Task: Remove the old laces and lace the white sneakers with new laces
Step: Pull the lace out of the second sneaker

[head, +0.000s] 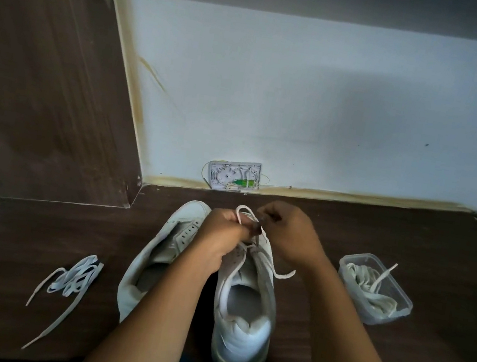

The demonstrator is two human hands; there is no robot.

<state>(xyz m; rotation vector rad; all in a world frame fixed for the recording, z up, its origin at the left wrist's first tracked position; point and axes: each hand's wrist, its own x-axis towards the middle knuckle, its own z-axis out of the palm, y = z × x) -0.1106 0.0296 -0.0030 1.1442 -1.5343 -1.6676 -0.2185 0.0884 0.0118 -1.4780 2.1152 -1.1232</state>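
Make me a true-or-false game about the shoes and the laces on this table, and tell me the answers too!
1. The left hand and right hand both pinch the lace of the right sneaker. True.
2. The left sneaker is all laced up. False: its holes that show are empty.
3. The clear tub has tangled laces inside. True.
4. The loose laces on the table lie right of both shoes. False: they lie to the left of them.
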